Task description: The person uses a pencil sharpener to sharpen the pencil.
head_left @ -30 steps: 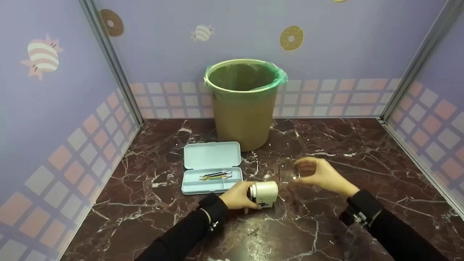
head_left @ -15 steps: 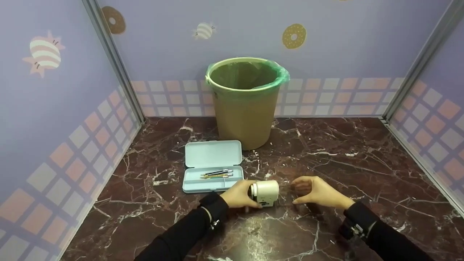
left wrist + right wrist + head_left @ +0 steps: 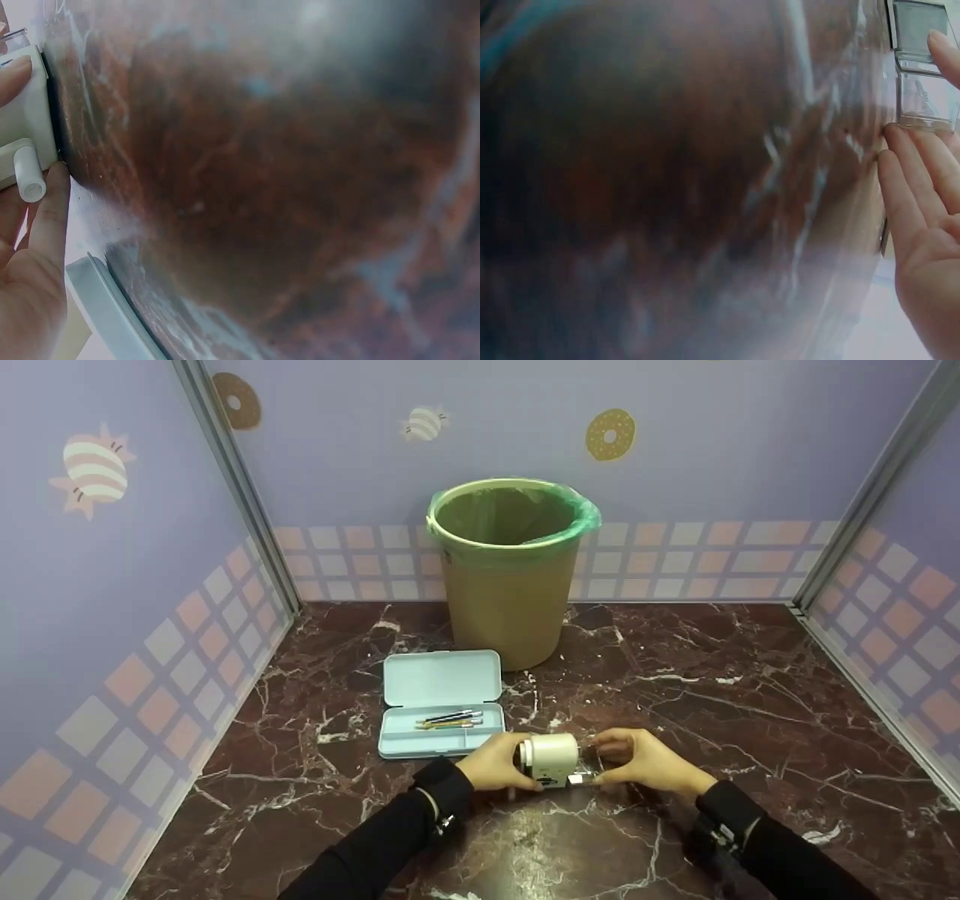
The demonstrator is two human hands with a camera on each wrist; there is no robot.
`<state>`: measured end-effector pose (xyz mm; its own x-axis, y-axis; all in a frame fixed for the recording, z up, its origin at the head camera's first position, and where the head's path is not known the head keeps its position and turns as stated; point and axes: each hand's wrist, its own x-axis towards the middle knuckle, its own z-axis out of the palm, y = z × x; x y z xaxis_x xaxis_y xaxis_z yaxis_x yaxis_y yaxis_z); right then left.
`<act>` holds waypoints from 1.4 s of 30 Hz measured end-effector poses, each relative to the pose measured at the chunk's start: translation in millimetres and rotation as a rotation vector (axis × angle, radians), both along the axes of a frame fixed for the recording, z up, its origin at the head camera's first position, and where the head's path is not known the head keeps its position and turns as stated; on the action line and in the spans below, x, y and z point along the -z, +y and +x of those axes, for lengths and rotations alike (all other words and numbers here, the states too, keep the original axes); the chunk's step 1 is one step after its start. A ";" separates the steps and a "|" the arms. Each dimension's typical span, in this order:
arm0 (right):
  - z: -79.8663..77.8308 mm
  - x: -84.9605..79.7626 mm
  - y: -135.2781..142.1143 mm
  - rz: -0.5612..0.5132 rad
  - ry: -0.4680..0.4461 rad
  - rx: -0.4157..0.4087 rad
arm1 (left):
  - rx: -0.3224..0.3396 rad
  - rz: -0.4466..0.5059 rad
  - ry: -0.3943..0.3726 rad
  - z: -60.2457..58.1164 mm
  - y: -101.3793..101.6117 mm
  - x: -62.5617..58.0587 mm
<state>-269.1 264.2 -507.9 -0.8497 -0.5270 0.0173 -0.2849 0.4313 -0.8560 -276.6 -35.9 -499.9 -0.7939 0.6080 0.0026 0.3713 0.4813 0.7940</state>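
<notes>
A cream pencil sharpener (image 3: 553, 751) stands on the dark marbled table, near the middle in the head view. My left hand (image 3: 491, 763) grips it from the left side; the white crank knob (image 3: 30, 176) shows in the left wrist view. My right hand (image 3: 654, 763) pinches a clear plastic shavings drawer (image 3: 583, 778) between thumb and fingers at the sharpener's right side. In the right wrist view the transparent drawer (image 3: 926, 99) lies between thumb and fingertips. How far it reaches into the sharpener is hard to tell.
Behind the left hand lies an opened light-blue pencil case (image 3: 442, 679) with several pencils (image 3: 450, 720) in its tray. A tan trash bin (image 3: 510, 607) with a green liner stands at the back. Patterned panels (image 3: 720, 472) enclose the table.
My right hand has moved down and left, bringing the clear drawer up to the sharpener's right side. The left hand keeps its grip on the sharpener.
</notes>
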 end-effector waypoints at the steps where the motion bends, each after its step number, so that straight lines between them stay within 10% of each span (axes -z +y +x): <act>1: -0.3 0.5 -1.4 -0.007 -0.006 0.001 | 0.001 0.001 0.000 -0.2 0.0 0.3; 42: -3.0 -0.9 -46.4 0.032 0.103 -0.062 | 0.012 -0.014 -0.007 -0.7 2.4 -3.7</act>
<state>-272.1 217.8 -507.0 -0.8103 -0.5798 0.0850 -0.3974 0.4369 -0.8070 -277.3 -33.5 -496.1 -0.7867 0.6172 -0.0119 0.3712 0.4884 0.7898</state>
